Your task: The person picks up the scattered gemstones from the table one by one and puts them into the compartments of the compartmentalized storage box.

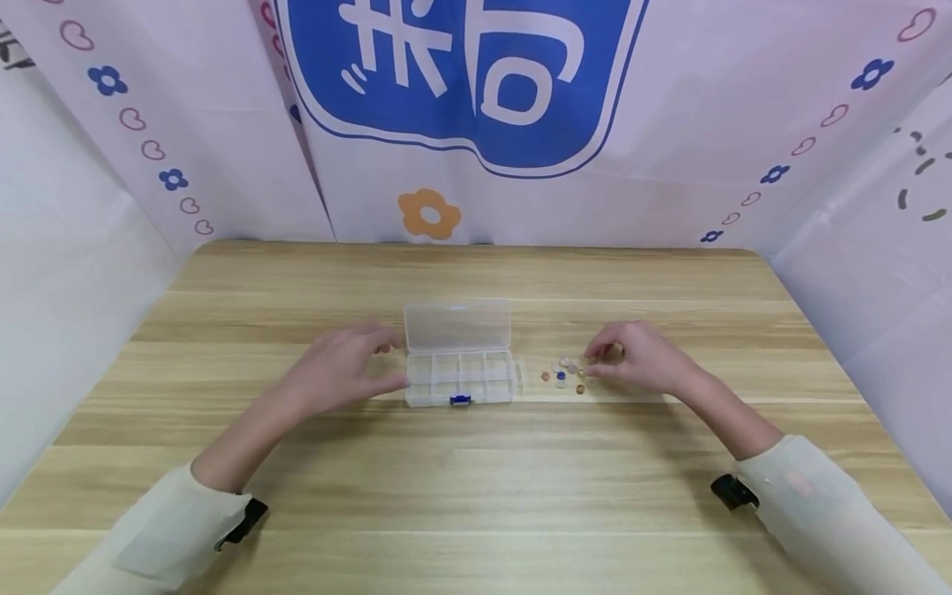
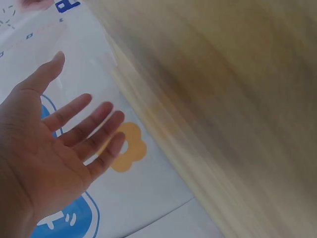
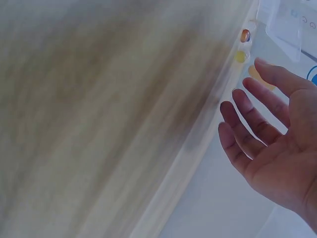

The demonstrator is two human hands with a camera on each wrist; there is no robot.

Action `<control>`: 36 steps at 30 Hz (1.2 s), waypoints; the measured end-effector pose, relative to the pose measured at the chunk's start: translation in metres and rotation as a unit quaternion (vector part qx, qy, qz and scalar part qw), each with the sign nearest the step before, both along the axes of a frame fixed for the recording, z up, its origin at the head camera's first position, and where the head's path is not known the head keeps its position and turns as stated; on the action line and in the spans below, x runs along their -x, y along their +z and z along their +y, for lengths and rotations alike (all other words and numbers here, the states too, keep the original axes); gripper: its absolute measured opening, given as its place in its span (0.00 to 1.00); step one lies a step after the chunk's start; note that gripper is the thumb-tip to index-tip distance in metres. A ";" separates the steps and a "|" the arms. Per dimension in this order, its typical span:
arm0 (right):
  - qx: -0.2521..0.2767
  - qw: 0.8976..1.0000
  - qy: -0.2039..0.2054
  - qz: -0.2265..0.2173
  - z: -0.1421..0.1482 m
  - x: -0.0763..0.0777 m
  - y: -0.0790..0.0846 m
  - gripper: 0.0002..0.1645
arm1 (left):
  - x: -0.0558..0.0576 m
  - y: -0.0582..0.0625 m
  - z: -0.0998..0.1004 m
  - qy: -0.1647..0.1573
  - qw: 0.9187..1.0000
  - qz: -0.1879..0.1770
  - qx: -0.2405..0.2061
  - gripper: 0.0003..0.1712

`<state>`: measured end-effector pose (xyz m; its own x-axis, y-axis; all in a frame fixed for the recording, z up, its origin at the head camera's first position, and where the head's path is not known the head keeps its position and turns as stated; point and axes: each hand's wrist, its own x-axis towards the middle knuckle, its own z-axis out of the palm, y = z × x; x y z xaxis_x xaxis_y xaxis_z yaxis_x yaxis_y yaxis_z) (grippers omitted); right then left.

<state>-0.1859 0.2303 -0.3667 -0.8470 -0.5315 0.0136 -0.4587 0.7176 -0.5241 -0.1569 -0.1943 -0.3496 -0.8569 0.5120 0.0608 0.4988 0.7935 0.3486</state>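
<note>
A clear plastic compartment box sits on the wooden table with its lid raised at the back and a blue latch at its front. Its compartments look bare. By the left end of the box is my left hand, thumb and fingers spread apart; whether they touch the box I cannot tell. Right of the box lie several small round pieces, blue, brown, gold and clear. My right hand hovers at their right side with loosely bent fingers. The right wrist view shows nothing in this hand.
The wooden table reaches back to a white printed cloth backdrop, with cloth also at both sides. A black band piece shows at the right sleeve, and another at the left one.
</note>
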 end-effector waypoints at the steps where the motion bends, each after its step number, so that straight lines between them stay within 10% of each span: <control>1: 0.001 1.000 0.004 -0.008 -0.001 0.000 0.000 0.09 | 0.000 -0.001 0.001 -0.003 1.000 -0.002 -0.011 0.29; 36: -0.012 0.999 0.028 -0.024 -0.011 0.001 -0.003 0.03 | 0.012 -0.018 0.009 -0.032 0.989 -0.108 -0.099 0.37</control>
